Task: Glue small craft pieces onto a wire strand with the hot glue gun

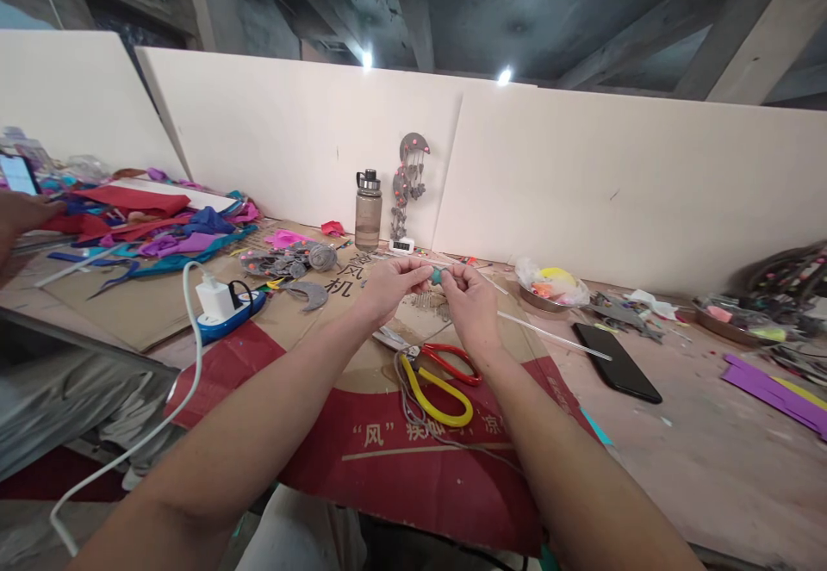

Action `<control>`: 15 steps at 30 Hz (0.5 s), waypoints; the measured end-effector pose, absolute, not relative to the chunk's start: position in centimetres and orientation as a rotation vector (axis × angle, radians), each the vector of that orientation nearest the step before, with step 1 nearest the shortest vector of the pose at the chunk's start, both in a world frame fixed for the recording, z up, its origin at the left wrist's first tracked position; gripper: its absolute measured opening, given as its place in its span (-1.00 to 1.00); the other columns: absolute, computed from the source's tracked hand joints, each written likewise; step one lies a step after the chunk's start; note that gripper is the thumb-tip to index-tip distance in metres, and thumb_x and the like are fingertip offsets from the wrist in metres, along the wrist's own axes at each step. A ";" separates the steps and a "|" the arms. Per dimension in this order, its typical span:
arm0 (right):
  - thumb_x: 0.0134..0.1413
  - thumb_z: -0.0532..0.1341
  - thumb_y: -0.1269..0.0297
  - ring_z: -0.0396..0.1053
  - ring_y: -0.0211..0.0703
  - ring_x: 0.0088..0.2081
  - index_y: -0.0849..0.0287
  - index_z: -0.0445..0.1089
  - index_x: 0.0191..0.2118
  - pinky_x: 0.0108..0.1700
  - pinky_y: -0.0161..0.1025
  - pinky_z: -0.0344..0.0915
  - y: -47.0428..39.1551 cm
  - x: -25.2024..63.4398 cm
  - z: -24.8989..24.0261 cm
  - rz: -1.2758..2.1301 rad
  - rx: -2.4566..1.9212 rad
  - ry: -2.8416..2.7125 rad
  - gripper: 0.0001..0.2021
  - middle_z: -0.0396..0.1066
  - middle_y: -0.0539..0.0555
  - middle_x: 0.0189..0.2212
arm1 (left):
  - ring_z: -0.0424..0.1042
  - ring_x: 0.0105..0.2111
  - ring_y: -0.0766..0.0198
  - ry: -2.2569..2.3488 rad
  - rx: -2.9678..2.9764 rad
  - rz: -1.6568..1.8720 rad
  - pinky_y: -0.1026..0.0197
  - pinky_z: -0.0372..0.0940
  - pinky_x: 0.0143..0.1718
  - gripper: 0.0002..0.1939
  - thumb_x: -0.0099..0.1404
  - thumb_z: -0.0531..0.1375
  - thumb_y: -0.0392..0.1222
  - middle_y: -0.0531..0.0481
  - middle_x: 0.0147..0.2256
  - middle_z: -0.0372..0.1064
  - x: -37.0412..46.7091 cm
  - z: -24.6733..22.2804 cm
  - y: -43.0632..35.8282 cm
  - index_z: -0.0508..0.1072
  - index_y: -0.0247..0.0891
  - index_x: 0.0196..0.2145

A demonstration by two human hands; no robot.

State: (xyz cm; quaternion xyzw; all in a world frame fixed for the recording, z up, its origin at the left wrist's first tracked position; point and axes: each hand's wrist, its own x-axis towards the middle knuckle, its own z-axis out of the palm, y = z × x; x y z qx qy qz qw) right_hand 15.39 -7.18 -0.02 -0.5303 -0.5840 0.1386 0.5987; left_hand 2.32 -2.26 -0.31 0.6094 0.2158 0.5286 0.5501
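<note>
Teal piece (437,276), small, sits between the fingertips of both hands, over the cardboard (352,369). Left hand (386,288): nearly closed, thumb and finger pinching the piece's left side. Right hand (474,297): same, pinching from the right, other fingers curled. Exact shape hidden by the fingers, can't tell.

Main risk, my guess: the piece is tiny and the grip is tips only, so a slip or uneven pull could drop, bend or tear it. If dropped, it could get lost in the scraps just below the hands.

Scissors-like tool (447,419), red and yellow handles, lies nearer the body than the hands, grey cord (404,392) beside it; a forearm brushing past might snag the cord and drag the tool. Clear stick (556,336), right of the right hand, rests across the black phone (624,371); an elbow bump could roll it off.
</note>
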 end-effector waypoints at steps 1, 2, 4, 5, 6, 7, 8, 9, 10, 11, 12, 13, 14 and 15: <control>0.02 0.15 0.14 0.00 -0.30 -0.55 0.17 0.37 -0.44 -0.45 -0.30 0.00 -7.2 15.4 0.0 0.334 -1.232 -1.343 -0.79 0.16 -0.10 -0.61 | 0.25 -0.51 0.42 0.480 1.408 1.225 0.28 0.20 -0.41 -0.76 0.04 0.33 -0.06 0.05 -0.54 0.32 2.3 -0.3 -2.3 0.47 -0.32 -0.47; 0.01 0.15 0.14 0.00 -0.30 -0.55 0.17 0.37 -0.44 -0.46 -0.31 -0.01 -7.2 15.5 0.0 0.344 -1.235 -1.330 -0.79 0.16 -0.09 -0.61 | 0.27 -0.50 0.42 0.458 1.376 1.204 0.28 0.21 -0.40 -0.75 0.05 0.33 -0.05 0.03 -0.50 0.34 2.2 -0.3 -2.3 0.48 -0.32 -0.45; 0.00 0.15 0.14 0.01 -0.29 -0.54 0.17 0.36 -0.43 -0.46 -0.31 -0.01 -7.2 15.5 0.1 0.358 -1.236 -1.309 -0.80 0.16 -0.09 -0.60 | 0.31 -0.47 0.40 0.435 1.339 1.177 0.27 0.22 -0.39 -0.74 0.07 0.32 -0.04 -0.01 -0.44 0.38 2.2 -0.3 -2.4 0.50 -0.31 -0.40; 0.00 0.14 0.14 0.01 -0.29 -0.54 0.16 0.35 -0.44 -0.46 -0.30 0.00 -7.3 15.5 0.1 0.357 -1.236 -1.305 -0.80 0.16 -0.09 -0.60 | 0.33 -0.46 0.39 0.438 1.336 1.169 0.27 0.22 -0.39 -0.74 0.08 0.32 -0.04 -0.02 -0.42 0.39 2.1 -0.3 -2.4 0.50 -0.31 -0.38; 0.00 0.14 0.14 0.02 -0.29 -0.54 0.16 0.35 -0.44 -0.46 -0.30 0.00 -7.3 15.5 0.1 0.352 -1.239 -1.306 -0.81 0.16 -0.09 -0.60 | 0.33 -0.46 0.39 0.450 1.344 1.164 0.27 0.22 -0.39 -0.74 0.08 0.32 -0.04 -0.02 -0.43 0.39 2.2 -0.3 -2.4 0.50 -0.31 -0.38; -0.01 0.14 0.14 0.02 -0.28 -0.54 0.16 0.35 -0.44 -0.46 -0.30 0.00 -7.4 15.5 0.1 0.345 -1.243 -1.309 -0.80 0.16 -0.09 -0.61 | 0.32 -0.47 0.39 0.468 1.361 1.164 0.27 0.21 -0.40 -0.74 0.07 0.31 -0.04 -0.01 -0.45 0.38 2.2 -0.4 -2.4 0.50 -0.31 -0.39; -0.01 0.14 0.14 0.02 -0.28 -0.54 0.15 0.35 -0.44 -0.46 -0.30 0.00 -7.4 15.4 0.1 0.336 -1.250 -1.312 -0.80 0.15 -0.09 -0.61 | 0.31 -0.48 0.39 0.488 1.381 1.170 0.27 0.20 -0.41 -0.74 0.07 0.32 -0.05 0.00 -0.48 0.36 2.3 -0.4 -2.5 0.49 -0.32 -0.40; -0.01 0.14 0.13 0.02 -0.28 -0.55 0.15 0.35 -0.44 -0.47 -0.30 0.00 -7.5 15.4 0.1 0.328 -1.258 -1.315 -0.80 0.14 -0.10 -0.62 | 0.30 -0.50 0.40 0.509 1.400 1.183 0.28 0.19 -0.42 -0.74 0.06 0.32 -0.05 0.02 -0.51 0.35 2.3 -0.5 -2.4 0.49 -0.32 -0.41; -0.01 0.14 0.13 0.02 -0.28 -0.55 0.15 0.35 -0.44 -0.47 -0.30 -0.01 -7.5 15.3 0.0 0.321 -1.264 -1.320 -0.80 0.13 -0.10 -0.62 | 0.28 -0.52 0.41 0.528 1.420 1.200 0.28 0.18 -0.43 -0.75 0.05 0.32 -0.06 0.04 -0.53 0.34 2.4 -0.5 -2.4 0.48 -0.32 -0.42; 0.00 0.15 0.13 0.01 -0.28 -0.55 0.15 0.35 -0.44 -0.47 -0.30 -0.01 -7.5 15.2 0.0 0.314 -1.267 -1.324 -0.81 0.13 -0.10 -0.62 | 0.26 -0.53 0.42 0.544 1.441 1.223 0.29 0.17 -0.44 -0.75 0.04 0.32 -0.07 0.05 -0.54 0.33 2.5 -0.6 -2.4 0.47 -0.32 -0.44; 0.00 0.15 0.13 0.00 -0.28 -0.55 0.15 0.35 -0.44 -0.46 -0.30 0.00 -7.5 15.2 -0.1 0.307 -1.267 -1.329 -0.81 0.12 -0.11 -0.62 | 0.25 -0.54 0.43 0.556 1.463 1.248 0.29 0.16 -0.45 -0.77 0.03 0.32 -0.09 0.06 -0.54 0.33 2.5 -0.6 -2.3 0.46 -0.32 -0.44; 0.01 0.14 0.14 0.00 -0.29 -0.55 0.15 0.35 -0.44 -0.46 -0.30 0.00 -7.5 15.1 -0.2 0.303 -1.265 -1.338 -0.81 0.11 -0.11 -0.62 | 0.24 -0.55 0.44 0.567 1.487 1.274 0.30 0.15 -0.46 -0.78 0.04 0.31 -0.10 0.08 -0.55 0.32 2.5 -0.7 -2.3 0.45 -0.32 -0.45; 0.01 0.14 0.15 -0.01 -0.29 -0.55 0.15 0.35 -0.45 -0.46 -0.30 0.00 -7.5 15.0 -0.3 0.300 -1.261 -1.350 -0.81 0.10 -0.11 -0.62 | 0.22 -0.56 0.45 0.582 1.516 1.298 0.31 0.13 -0.47 -0.80 0.04 0.30 -0.11 0.09 -0.55 0.31 2.5 -0.7 -2.3 0.44 -0.31 -0.46; 0.01 0.14 0.16 -0.01 -0.29 -0.55 0.15 0.35 -0.45 -0.46 -0.30 0.01 -7.5 15.0 -0.4 0.298 -1.257 -1.358 -0.82 0.10 -0.11 -0.62 | 0.21 -0.56 0.45 0.606 1.554 1.320 0.31 0.12 -0.48 -0.82 0.05 0.28 -0.13 0.10 -0.56 0.30 2.5 -0.7 -2.3 0.43 -0.30 -0.47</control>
